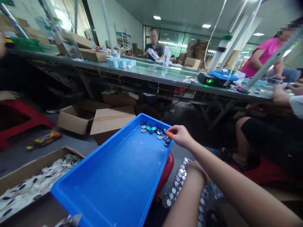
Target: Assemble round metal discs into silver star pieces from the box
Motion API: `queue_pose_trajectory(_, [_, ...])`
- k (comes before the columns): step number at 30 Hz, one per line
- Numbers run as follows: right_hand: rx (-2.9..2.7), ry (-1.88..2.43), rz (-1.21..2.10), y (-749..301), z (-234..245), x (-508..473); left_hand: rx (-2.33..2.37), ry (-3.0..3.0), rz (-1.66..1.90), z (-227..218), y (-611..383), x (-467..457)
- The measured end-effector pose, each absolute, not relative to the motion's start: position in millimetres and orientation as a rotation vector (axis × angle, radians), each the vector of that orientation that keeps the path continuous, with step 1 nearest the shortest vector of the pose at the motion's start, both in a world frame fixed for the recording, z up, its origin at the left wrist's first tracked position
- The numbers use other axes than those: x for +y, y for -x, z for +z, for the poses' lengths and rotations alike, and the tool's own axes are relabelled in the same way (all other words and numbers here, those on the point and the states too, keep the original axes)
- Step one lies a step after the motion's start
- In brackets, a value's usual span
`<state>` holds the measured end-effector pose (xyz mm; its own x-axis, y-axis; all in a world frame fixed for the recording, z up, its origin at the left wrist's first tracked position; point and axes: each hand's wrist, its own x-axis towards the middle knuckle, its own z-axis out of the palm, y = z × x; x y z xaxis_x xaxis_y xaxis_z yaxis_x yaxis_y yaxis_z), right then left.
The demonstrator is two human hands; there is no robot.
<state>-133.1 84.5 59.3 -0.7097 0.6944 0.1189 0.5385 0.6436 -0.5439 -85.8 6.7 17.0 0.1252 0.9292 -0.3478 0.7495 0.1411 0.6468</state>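
Observation:
A blue plastic tray (113, 176) rests tilted on a red stool (167, 171) in front of me. Several small round shiny discs (155, 130) lie in its far right corner. My right hand (181, 136) reaches over the tray's right rim to those discs, its fingers pinched together and one fingertip wearing an orange cover. What the pinch holds is hidden. My left hand (196, 171) is lower, right of the tray, against a silvery sheet studded with round pieces (177, 184). Its fingers are out of sight.
An open cardboard box of white and dark pieces (28, 186) sits at lower left, with more cartons (94, 121) on the floor beyond. A long green workbench (153, 74) crosses the back with people at it. A seated person's legs (255, 138) are close on my right.

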Motion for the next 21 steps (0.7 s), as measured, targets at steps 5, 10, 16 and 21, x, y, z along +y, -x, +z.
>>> queue_pose_trajectory(5, [-1.821,1.035,0.996,-5,53,84,1.919,-1.486,0.716,16,83,14])
queue_pose_trajectory(10, [-1.662,1.149,0.852,-82,5,66,1.507,-1.166,1.437,-3,58,27])
queue_pose_trajectory(16, [-1.6,1.115,0.784,-105,-11,71,1.285,-1.069,1.449,-12,25,33])
queue_pose_trajectory(21, [-1.64,1.068,0.798,-120,-3,78,1.206,-0.937,1.475,-11,17,44])
